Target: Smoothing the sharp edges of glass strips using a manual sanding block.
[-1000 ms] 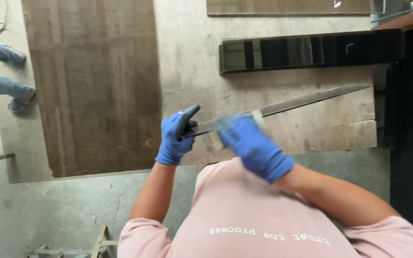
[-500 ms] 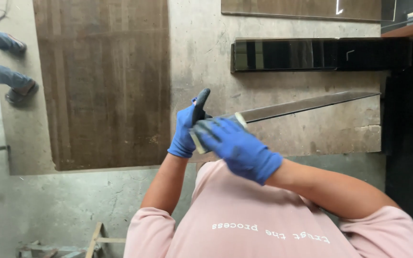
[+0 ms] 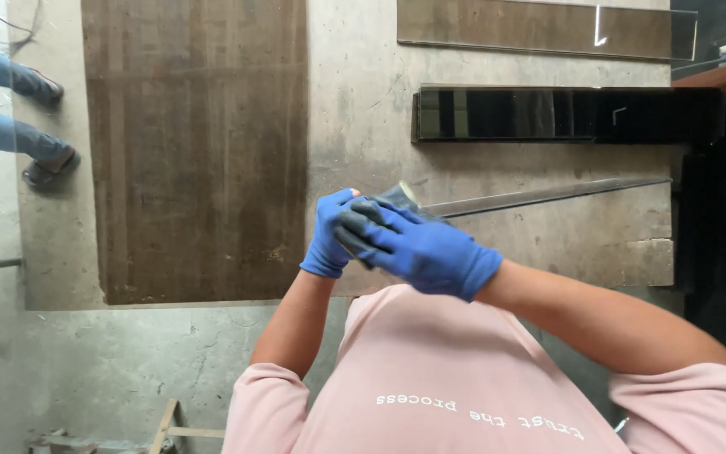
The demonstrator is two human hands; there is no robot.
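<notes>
Seen from my head camera, my left hand in its blue glove closed around the near end of a long, narrow glass strip, which reached out to my right above the concrete floor. My right hand, gloved too, lay wrapped over the same end, touching my left. A brown sheet lay to the left, a dark glass panel beyond, and another person's legs stood at the far left.
</notes>
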